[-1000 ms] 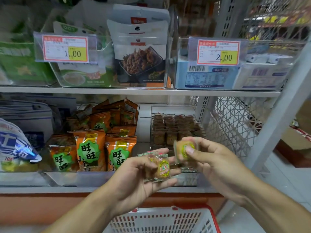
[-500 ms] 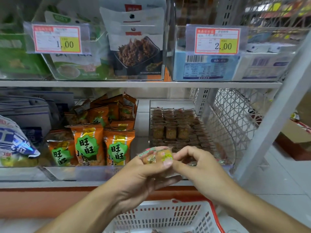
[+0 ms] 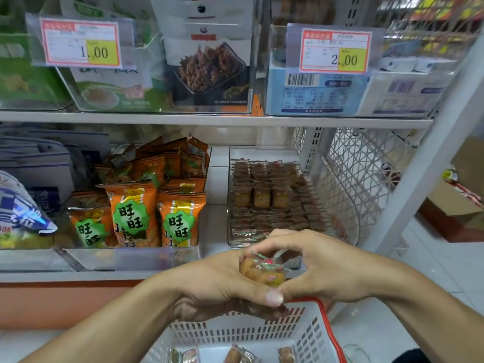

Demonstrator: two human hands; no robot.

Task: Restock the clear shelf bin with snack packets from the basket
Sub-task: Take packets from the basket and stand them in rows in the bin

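Two shelf levels in front of you. Lower shelf, right: one clear shelf bin [image 3: 351,218], rounded near corner, holding rows of small brown snack packets [image 3: 262,196], most lying flat, three standing upright in the middle row. Left of it, a second clear bin of orange rice-cracker bags [image 3: 133,213], three upright along the near edge with more piled behind. Far left, one blue-and-white bag [image 3: 21,213].

Upper shelf: two price tags, 1.00 tag [image 3: 81,44] left and 2.00 tag [image 3: 336,52] right, clipped to clear bins of bagged goods.

Near bottom: one white basket [image 3: 235,331] with a red rim, at least three loose packets [image 3: 237,355] on its floor.

Your two hands meet just above the basket, in front of the shelf bin's near edge. Left hand [image 3: 214,286] curls round a small stack of snack packets [image 3: 263,271], thumb pressed along the near side. Right hand [image 3: 322,268] closes on the same stack from the right, fingertips over the top. Packets look golden-brown in clear crinkly wrap with red and green print on the seams; exact count in hand can't be told, seems two or more.
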